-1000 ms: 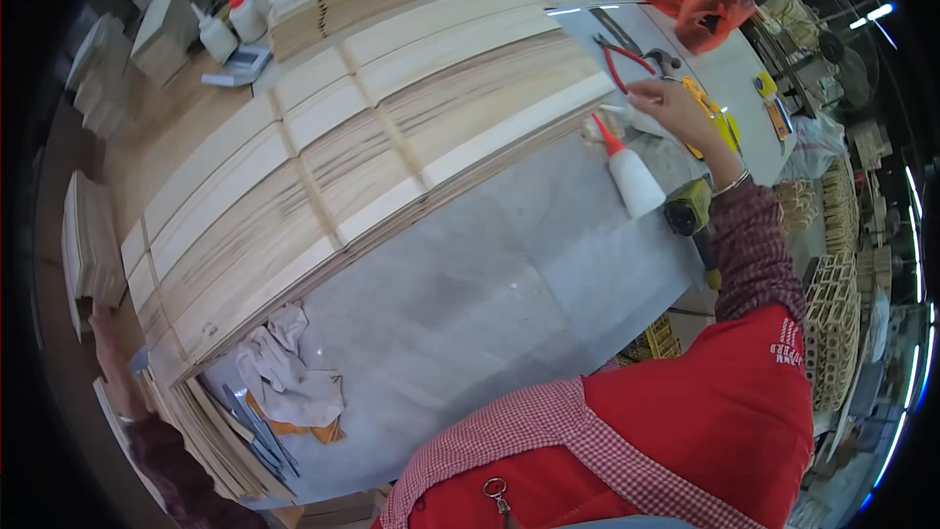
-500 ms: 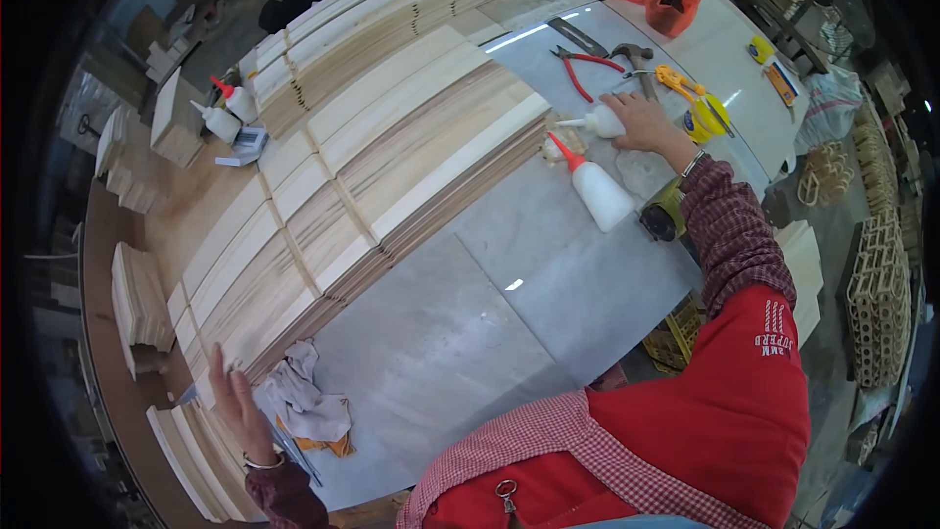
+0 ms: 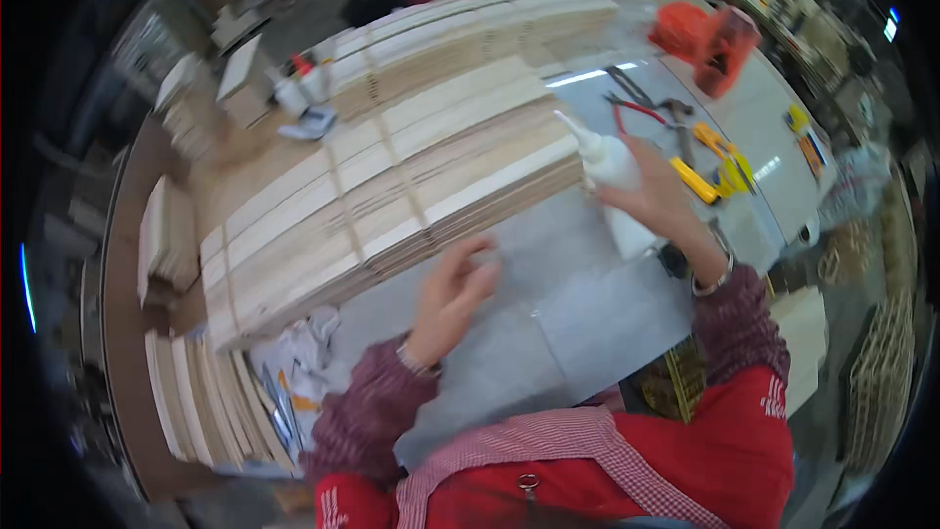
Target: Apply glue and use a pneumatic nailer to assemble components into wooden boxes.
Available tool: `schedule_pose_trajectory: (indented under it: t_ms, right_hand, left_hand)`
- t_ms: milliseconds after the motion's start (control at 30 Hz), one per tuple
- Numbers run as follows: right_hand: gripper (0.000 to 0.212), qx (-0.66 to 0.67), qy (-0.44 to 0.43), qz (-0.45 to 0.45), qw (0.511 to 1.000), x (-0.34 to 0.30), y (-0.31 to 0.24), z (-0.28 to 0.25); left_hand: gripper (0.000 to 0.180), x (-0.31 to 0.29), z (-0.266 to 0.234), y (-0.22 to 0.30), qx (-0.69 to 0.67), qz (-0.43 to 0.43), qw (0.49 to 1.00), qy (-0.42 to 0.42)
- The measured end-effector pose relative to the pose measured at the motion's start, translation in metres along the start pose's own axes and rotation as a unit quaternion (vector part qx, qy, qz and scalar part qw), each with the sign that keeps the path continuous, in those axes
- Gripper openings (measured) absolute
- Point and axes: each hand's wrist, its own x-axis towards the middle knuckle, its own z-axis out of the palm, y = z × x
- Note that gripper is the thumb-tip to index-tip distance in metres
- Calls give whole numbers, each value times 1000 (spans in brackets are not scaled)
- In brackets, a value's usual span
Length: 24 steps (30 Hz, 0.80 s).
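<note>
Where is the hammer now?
In the head view, the hammer lies upper right on the table beyond the right hand, between red pliers and an orange tool.

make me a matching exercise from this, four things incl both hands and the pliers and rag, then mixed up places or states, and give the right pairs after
Column one
1. left hand
2. right hand
3. pliers
4. rag

Column two
A. red-handled, lying by the hammer
B. pale and crumpled, beside the banded wooden boards
C. gripping a white squeeze bottle
D. empty, over the grey tabletop

Right pairs
1-D
2-C
3-A
4-B
</note>
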Motion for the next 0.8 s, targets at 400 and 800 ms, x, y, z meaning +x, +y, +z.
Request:
schedule_pose_trajectory:
  t_ms: [400, 800]
  right_hand:
    - [54, 552, -262, 29, 791, 24, -170, 86]
    - [60, 805, -338, 235, 428, 131, -206, 156]
  left_hand:
    - [57, 2, -58, 58, 8, 199, 972, 128]
    - [61, 17, -231, 59, 467, 351, 787, 198]
